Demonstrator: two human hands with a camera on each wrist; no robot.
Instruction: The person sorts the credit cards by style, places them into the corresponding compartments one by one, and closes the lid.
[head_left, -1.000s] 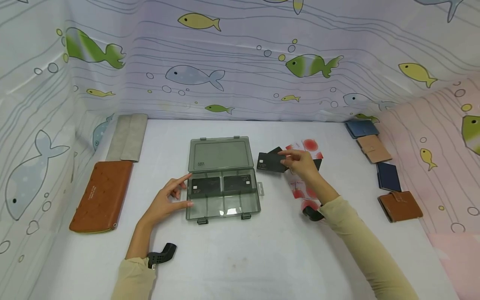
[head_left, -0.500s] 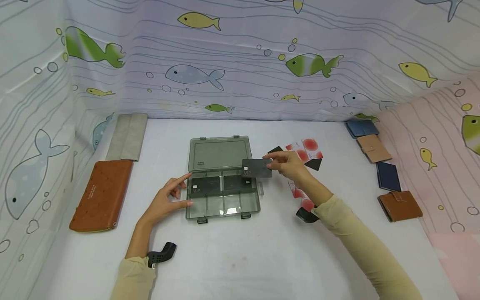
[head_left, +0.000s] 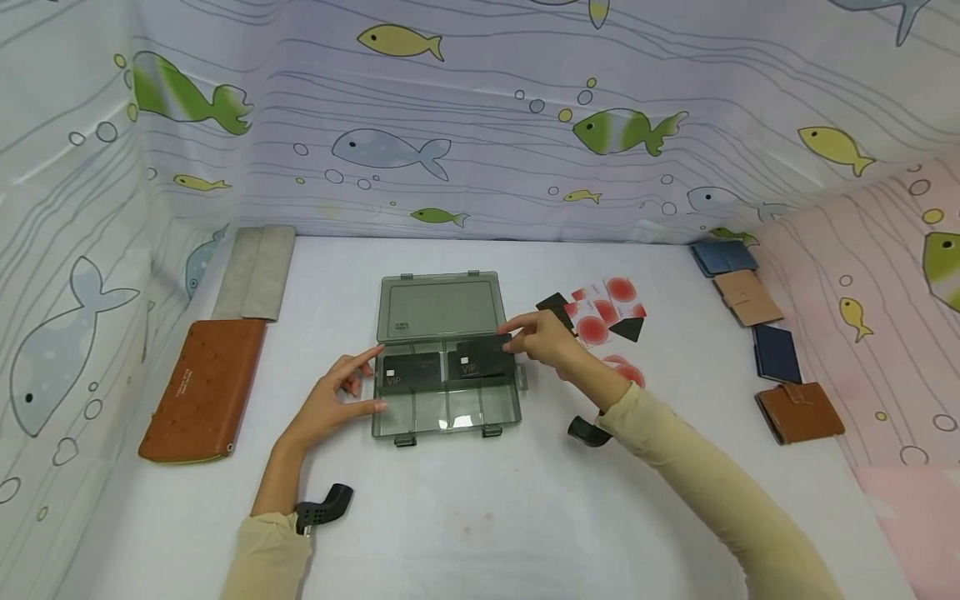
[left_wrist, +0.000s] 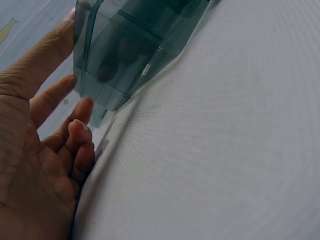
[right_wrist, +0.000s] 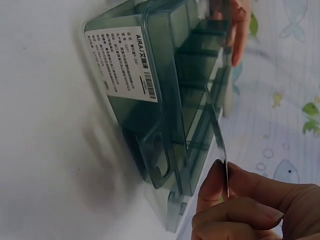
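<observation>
Pinched between the thumb and fingers of my right hand (head_left: 542,337) is a black VIP card (head_left: 480,357). It hangs over the back right compartments of a translucent grey-green divided box (head_left: 431,418), and the right wrist view shows the card (right_wrist: 220,137) edge-on above the rim. Another black VIP card (head_left: 411,372) lies in the back left of the box; the one beneath the held card is mostly covered. My left hand (head_left: 339,393) touches the box's left side with extended thumb and index finger. Its other fingers are loosely bent in the left wrist view.
Red-and-white cards (head_left: 592,330) and black cards (head_left: 627,329) lie right of the box. The raised lid (head_left: 441,308) leans back. A brown zip wallet (head_left: 202,392) and grey folded case (head_left: 255,271) lie left; several small wallets, including a brown one (head_left: 801,412), line the right.
My right hand has carried the black VIP card leftward from the card pile to over the box's back right compartments. My left hand has stayed at the box's left side.
</observation>
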